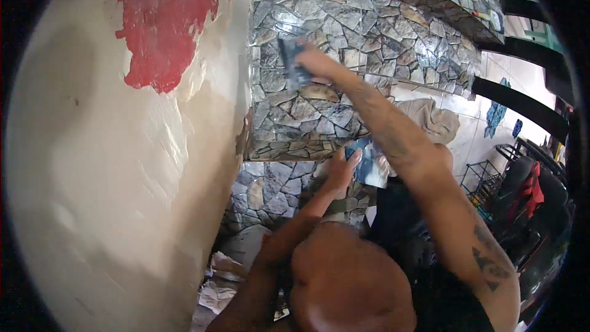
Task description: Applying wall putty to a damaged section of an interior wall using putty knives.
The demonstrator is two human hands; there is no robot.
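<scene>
My right hand (316, 63) reaches far forward, its fingers closed round a wide, dark, flat-bladed scraper (294, 64), which is blurred by motion. The scraper is over a glossy step (335, 18) covered in a grey stone pattern, close to the wall. Nearer to me, my left hand (342, 171) grips a flat blue-and-grey plate-like tool (369, 169) near the edge of a step. Pale smears mark that tool's face, and its far side is partly hidden by my right forearm.
The pale wall (123, 166) at left has peeling paint and a red patch (169, 24). A beige cloth (433, 120) lies right of my forearm. Black curved bars (522, 107) and a black wire rack (482, 175) stand at right. Pale scraps (218, 286) lie at lower left.
</scene>
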